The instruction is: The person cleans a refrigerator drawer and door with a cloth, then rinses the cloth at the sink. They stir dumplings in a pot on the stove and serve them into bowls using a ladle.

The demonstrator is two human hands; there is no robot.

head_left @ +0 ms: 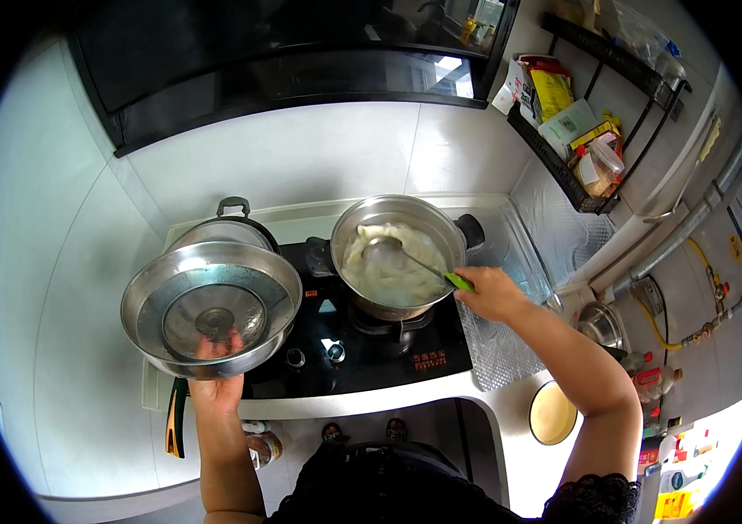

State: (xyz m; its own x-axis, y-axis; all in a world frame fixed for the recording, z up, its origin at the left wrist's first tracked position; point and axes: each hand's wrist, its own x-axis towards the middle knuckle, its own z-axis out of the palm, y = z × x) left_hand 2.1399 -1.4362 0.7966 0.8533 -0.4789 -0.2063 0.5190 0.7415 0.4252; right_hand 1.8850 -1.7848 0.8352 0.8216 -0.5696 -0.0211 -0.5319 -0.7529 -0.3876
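Hands (488, 295) near black stove (367, 371), white walls (292, 153)

Cooktop (369, 365): set into the counter (519, 463). Right side – pot (397, 208), food (401, 281) inside, ladle (428, 265) dipped in, its handle reaching out rightward. Left side – pan (259, 232), lid (146, 306) before it, partly hiding it. Right of cooktop: foil sheet (495, 339); beyond it, metal bowl (600, 323). Nearer the person: filled bowl (554, 412). Upper right: wall rack (549, 164) bearing packets (552, 92).
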